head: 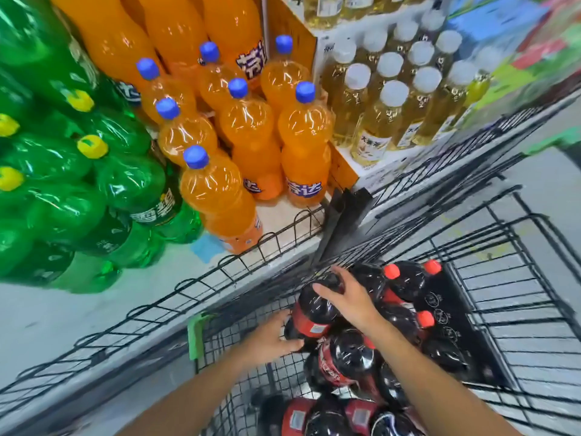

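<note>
Jointly, left hand (271, 336) and right hand (349, 299) grip one bottle (314, 311) (cola).

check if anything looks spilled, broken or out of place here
No spill or damage shows. The only untidy spot is the cart: its cola bottles lie piled at mixed angles, and the left hand and right hand grip the top cola bottle. Orange soda bottles on the shelf stand upright.

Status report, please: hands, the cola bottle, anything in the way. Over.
Left hand gripping cola bottle at its base; right hand curled over its top end. Bottle lies on other cola bottles in wire cart. Nothing over it.
</note>
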